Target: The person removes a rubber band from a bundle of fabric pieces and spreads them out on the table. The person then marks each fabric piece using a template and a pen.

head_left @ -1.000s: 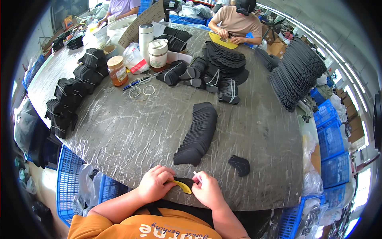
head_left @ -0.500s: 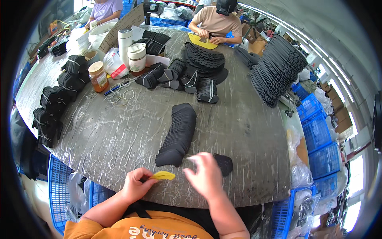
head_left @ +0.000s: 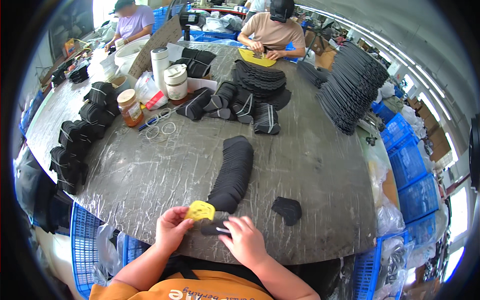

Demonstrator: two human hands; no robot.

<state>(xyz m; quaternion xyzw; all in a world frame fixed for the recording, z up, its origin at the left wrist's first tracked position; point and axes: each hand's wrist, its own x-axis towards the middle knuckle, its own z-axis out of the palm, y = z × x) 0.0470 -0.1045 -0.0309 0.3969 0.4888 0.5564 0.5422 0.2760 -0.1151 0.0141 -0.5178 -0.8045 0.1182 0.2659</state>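
My left hand (head_left: pixel 172 227) pinches a small yellow plate (head_left: pixel 201 211) with rounded corners and narrow slots, held up at the near end of a row of black pieces. That row (head_left: pixel 232 172) lies overlapped like fallen cards and curves away from me. To the right, my right hand (head_left: pixel 246 242) is closed, with a loose black piece (head_left: pixel 214 229) at its fingertips just below the yellow plate. A slim whitish thing (head_left: pixel 222 230) shows across this piece; its kind is unclear. Further right lies a small pile of black pieces (head_left: pixel 286 210), touched by neither hand.
Banded black bundles (head_left: pixel 70 167) line the left edge; more bundles (head_left: pixel 266 119) and a stack (head_left: pixel 259 77) stand ahead. A jar (head_left: pixel 130 107), a bottle (head_left: pixel 160 67) and rubber bands (head_left: pixel 162 127) sit far left. A tall black stack (head_left: pixel 350 87) leans right. Opposite, a co-worker (head_left: pixel 275 32) handles a yellow plate.
My left hand has tilted the yellow plate so its slotted face shows. My right hand has moved down and closer to it, now with a black piece. The whole view has shifted slightly.
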